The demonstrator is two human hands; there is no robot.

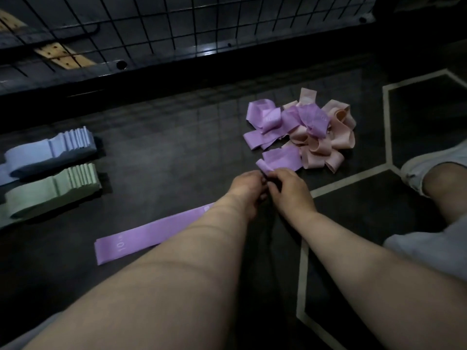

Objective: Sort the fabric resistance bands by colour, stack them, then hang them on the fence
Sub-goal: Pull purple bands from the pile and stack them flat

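A loose heap of purple bands (267,125) and pink bands (326,145) lies on the dark floor at centre right. Both hands meet at its near edge: my left hand (249,186) and my right hand (290,190) pinch one purple band (279,160) whose folded end sticks up between the fingers. One purple band (151,232) lies flat and straight on the floor, partly under my left forearm. At the far left sit two neat stacks, a blue stack (50,152) behind a green stack (50,190). The black wire fence (177,26) runs along the top.
My bent right leg and white shoe (427,165) sit at the right edge. Pale lines (353,178) mark the dark floor mat. A dark ledge runs below the fence, with wooden slats (63,56) behind it.
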